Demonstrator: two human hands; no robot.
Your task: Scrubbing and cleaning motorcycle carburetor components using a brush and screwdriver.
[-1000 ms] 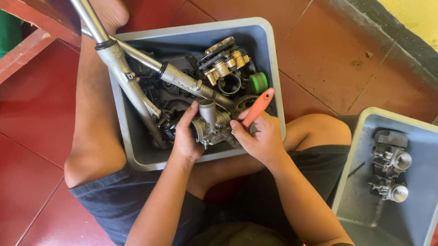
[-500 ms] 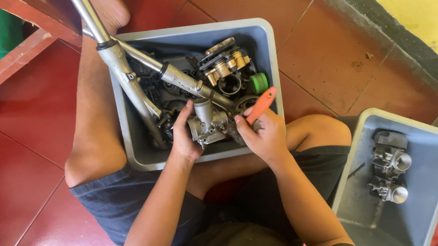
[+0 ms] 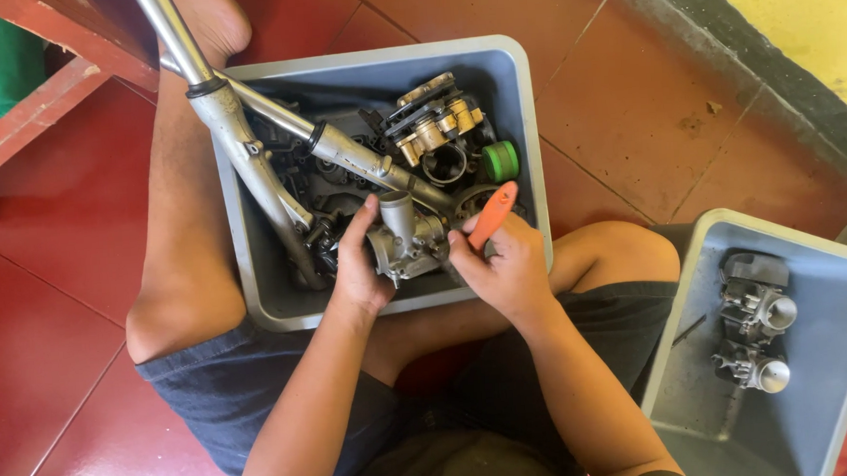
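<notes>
— Inspector: Containers?
— Assistant: A grey bin (image 3: 252, 276) of metal parts sits between the knees; two fork tubes (image 3: 245, 151) slant out far-left.
— Inspector: The work piece?
— Assistant: A carburetor (image 3: 402, 241) at the bin's near edge, barrel upright, touching both hands.
— Inspector: Hands?
— Assistant: Left hand (image 3: 357, 266) clasps its left side. Right hand (image 3: 502, 268) pinches an orange-handled screwdriver (image 3: 492, 215), shaft hidden.

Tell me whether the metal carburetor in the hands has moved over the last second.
Yes, slightly. The metal carburetor now sits a little higher against the grey bin, further from its near rim, with the left hand on it.
</notes>
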